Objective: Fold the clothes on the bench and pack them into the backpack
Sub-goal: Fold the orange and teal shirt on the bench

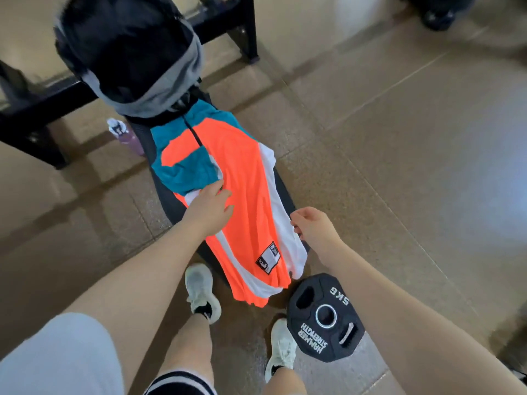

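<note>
Nearby, a weight plate (325, 317) flanks the bench (168, 201).

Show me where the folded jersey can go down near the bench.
Bare floor right of the bench is widest. Left floor is free between the bottle and black frame. The bench is crowded: backpack at the far end, jersey over the rest; weight plate at its near end.

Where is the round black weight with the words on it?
In the head view, the round black weight plate lies on the tan tiled floor at lower right, just past the bench's near end, beside the person's white shoe.
</note>
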Tool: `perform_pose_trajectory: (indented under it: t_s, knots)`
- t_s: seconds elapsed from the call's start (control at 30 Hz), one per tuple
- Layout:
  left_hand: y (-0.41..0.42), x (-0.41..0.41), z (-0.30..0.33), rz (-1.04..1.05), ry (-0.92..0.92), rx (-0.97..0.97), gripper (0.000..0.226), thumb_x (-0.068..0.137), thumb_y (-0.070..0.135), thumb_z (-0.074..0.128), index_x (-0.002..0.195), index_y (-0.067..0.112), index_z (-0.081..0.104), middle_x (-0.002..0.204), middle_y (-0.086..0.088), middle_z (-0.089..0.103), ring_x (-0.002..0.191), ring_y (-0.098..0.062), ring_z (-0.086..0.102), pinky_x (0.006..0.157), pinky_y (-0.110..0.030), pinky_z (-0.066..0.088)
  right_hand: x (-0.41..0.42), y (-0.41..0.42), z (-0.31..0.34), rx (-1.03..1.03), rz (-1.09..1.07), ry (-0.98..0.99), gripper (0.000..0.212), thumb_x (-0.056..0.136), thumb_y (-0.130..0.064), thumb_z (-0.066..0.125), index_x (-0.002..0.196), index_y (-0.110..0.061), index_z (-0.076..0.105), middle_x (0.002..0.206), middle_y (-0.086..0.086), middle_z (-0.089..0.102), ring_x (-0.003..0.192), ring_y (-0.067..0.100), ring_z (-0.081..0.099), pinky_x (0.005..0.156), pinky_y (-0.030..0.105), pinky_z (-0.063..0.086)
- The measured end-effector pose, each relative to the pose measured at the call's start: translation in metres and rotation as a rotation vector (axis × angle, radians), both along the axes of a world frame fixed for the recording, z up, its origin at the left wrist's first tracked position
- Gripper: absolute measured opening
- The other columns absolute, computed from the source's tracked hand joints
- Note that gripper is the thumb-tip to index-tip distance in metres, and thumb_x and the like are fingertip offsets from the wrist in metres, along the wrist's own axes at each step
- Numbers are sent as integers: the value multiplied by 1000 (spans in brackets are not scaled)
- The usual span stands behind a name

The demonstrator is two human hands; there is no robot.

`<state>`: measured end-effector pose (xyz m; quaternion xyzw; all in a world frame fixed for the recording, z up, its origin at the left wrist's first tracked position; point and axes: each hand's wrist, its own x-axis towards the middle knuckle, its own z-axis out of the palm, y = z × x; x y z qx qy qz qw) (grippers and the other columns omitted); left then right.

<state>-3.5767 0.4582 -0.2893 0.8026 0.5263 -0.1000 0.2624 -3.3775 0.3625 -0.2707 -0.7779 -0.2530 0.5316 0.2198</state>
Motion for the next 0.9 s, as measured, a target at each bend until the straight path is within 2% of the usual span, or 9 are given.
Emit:
perform_pose_trajectory:
  t_s: [0.17, 0.27, 0.33, 0.47, 0.6, 0.67, 0.77, 0.83, 0.9]
  knots:
    - [75, 11, -43, -128, 8, -1, 47, 95, 23, 46, 139, 8, 38, 154, -11, 17, 139, -24, 23, 109, -32, 23, -9, 73, -33, 8, 49, -127, 37, 88, -18, 47, 108, 12, 53, 110, 28, 58, 96, 43, 57, 86, 51, 47]
    - [128, 14, -81, -230, 40, -31, 53, 95, 24, 45, 143, 7, 30, 154, -14, 14, 140, -25, 21, 113, -32, 18, -13, 125, -77, -45, -6, -158, 29, 89, -23, 47, 75, 2, 50, 72, 19, 55, 74, 35, 51, 61, 36, 42]
    - [160, 11, -105, -296, 52, -32, 56, 95, 25, 44, 145, 7, 24, 155, -15, 10, 140, -26, 19, 115, -34, 16, -16, 161, -107, -98, -57, -197, 29, 92, -26, 45, 67, -12, 41, 67, 3, 46, 74, 26, 44, 57, 31, 32]
    - [205, 2, -137, -488, 120, -2, 70, 95, 39, 43, 148, 11, 7, 156, -12, -7, 144, -26, 5, 117, -32, 4, -17, 215, -152, -252, -97, -297, 44, 94, -37, 41, 114, 1, 51, 119, 19, 56, 112, 36, 50, 94, 41, 41]
    - [237, -7, -166, -577, 100, 36, 81, 87, 48, 52, 148, 13, 11, 156, -13, -4, 144, -31, 3, 116, -39, 7, -10, 257, -190, -415, -203, -190, 56, 93, -47, 39, 121, 1, 50, 122, 17, 57, 119, 36, 49, 106, 46, 34]
    - [247, -10, -180, -653, 73, 121, 89, 74, 50, 68, 144, 11, 29, 152, -18, 19, 138, -36, 24, 112, -45, 21, -5, 270, -201, -420, -344, -94, 51, 89, -46, 50, 113, -1, 56, 102, 12, 60, 106, 33, 56, 98, 40, 41]
    - [256, -16, -198, -702, 18, 165, 93, 62, 54, 73, 138, 17, 35, 145, -16, 38, 133, -30, 31, 108, -44, 19, 1, 281, -208, -346, -381, -38, 15, 87, -26, 58, 83, -11, 56, 68, -1, 48, 67, 17, 48, 57, 23, 39]
    - [260, -19, -204, -708, -15, 214, 86, 67, 60, 58, 139, 20, 31, 144, -13, 40, 132, -27, 26, 106, -42, 17, 8, 288, -210, -173, -426, -103, 2, 88, -15, 56, 88, -15, 54, 71, -3, 49, 66, 11, 46, 50, 16, 35]
    - [262, -19, -205, -708, 6, 212, 87, 66, 62, 56, 138, 22, 31, 143, -13, 42, 131, -27, 30, 106, -42, 18, 13, 291, -200, 28, -588, -114, 9, 90, -7, 51, 91, -16, 51, 81, -1, 52, 72, 9, 47, 55, 11, 37]
